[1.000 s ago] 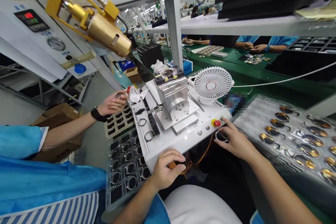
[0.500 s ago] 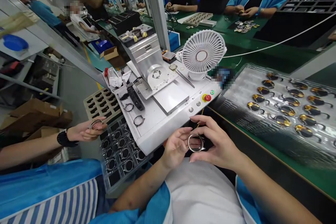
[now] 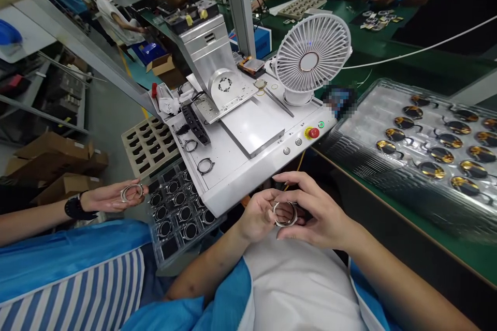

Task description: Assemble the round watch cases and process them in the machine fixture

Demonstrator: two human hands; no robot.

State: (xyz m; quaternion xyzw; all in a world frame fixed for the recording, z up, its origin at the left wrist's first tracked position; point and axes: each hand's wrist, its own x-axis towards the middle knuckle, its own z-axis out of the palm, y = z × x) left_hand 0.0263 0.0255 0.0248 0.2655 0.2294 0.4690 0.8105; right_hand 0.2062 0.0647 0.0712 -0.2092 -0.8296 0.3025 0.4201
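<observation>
Low in the middle, my left hand (image 3: 258, 217) pinches the left side of a shiny, ring-shaped metal watch case (image 3: 286, 225). Fingers show through its open centre. My right hand (image 3: 320, 212) curves around the case's right side, thumb below and fingers above, with its grip there partly hidden. Both hands are above my lap, just in front of the white machine base (image 3: 233, 194). Two dark rings, one of them a watch-case-like ring (image 3: 205, 166), lie on the base's left part.
At left, a co-worker's hand (image 3: 112, 197) holds a similar case. Below it is a clear tray (image 3: 157, 253) of round watch parts, beside a beige tray (image 3: 130, 139). A white fan (image 3: 309, 61), tweezers (image 3: 280, 101) and a red button (image 3: 313, 133) are on the machine; a plastic tray (image 3: 365, 114) stands right.
The watch case has tilted between my hands, and my right fingers have closed in around it. The co-worker's hand has shifted left and down in view. The camera view has shifted slightly.
</observation>
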